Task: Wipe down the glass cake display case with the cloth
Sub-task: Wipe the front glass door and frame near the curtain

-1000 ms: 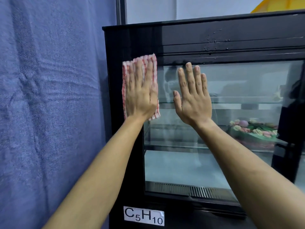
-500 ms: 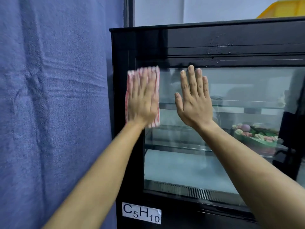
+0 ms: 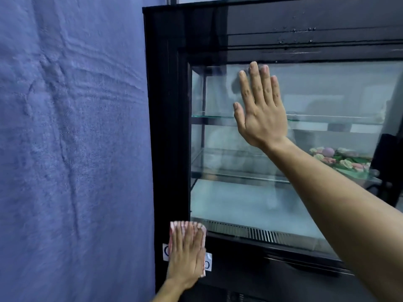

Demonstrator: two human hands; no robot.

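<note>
The glass cake display case (image 3: pixel 170 127) has a black frame and a large front pane (image 3: pixel 229 203). My left hand (image 3: pixel 185 258) lies flat on a red-and-white checked cloth (image 3: pixel 176 227), pressing it against the lower left corner of the frame, over a white label. My right hand (image 3: pixel 259 105) rests flat on the upper part of the glass, fingers spread, holding nothing. Most of the cloth is hidden under my left hand.
A blue fabric wall (image 3: pixel 72 149) stands close to the left of the case. Inside are glass shelves (image 3: pixel 229 173), a decorated cake (image 3: pixel 342 160) at the right, and a metal vent grille (image 3: pixel 261 233) along the bottom.
My left hand has slid the cloth down the left side of the case from the top corner to the bottom corner. My right hand has stayed flat on the glass.
</note>
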